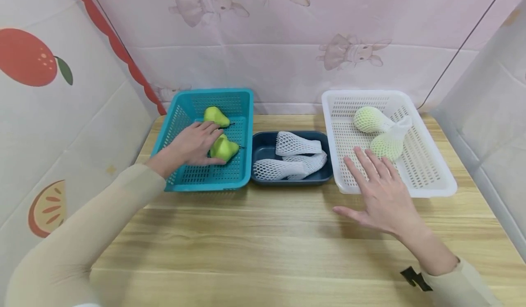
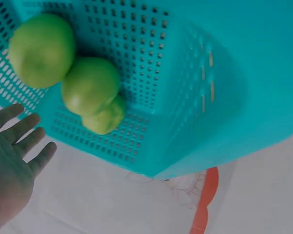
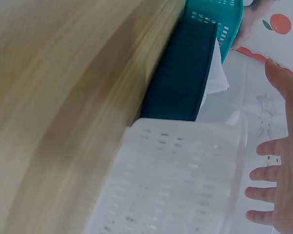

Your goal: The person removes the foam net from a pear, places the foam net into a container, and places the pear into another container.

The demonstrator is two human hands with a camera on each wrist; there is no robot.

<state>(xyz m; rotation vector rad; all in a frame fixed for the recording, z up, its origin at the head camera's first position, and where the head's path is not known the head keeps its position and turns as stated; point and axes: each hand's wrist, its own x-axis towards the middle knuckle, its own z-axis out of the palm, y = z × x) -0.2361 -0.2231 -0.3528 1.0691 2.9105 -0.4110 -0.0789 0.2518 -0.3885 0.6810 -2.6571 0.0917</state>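
Observation:
My left hand [image 1: 193, 143] hovers over the teal basket [image 1: 249, 138], fingers fairly straight and holding nothing. Green pears lie in that basket: one pear [image 1: 216, 116] beyond the fingers and another pear [image 1: 225, 150] partly under them. The left wrist view shows a third pear [image 2: 105, 117], with the spread left hand [image 2: 14, 165] apart from the fruit. Over the front rim of the white basket [image 1: 427, 172], my right hand [image 1: 382, 195] is spread and bare. Inside that basket lie two pears in white foam nets, one netted pear [image 1: 368, 119] behind the other netted pear [image 1: 388, 145].
Between the baskets stands a dark blue tray [image 1: 263, 148] holding several white foam net sleeves [image 1: 297, 143]. All sit toward the back of a wooden table [image 1: 263, 243]. Printed cloth walls [image 1: 279, 79] enclose the back and sides. A black tag [image 1: 415, 278] is near the right cuff.

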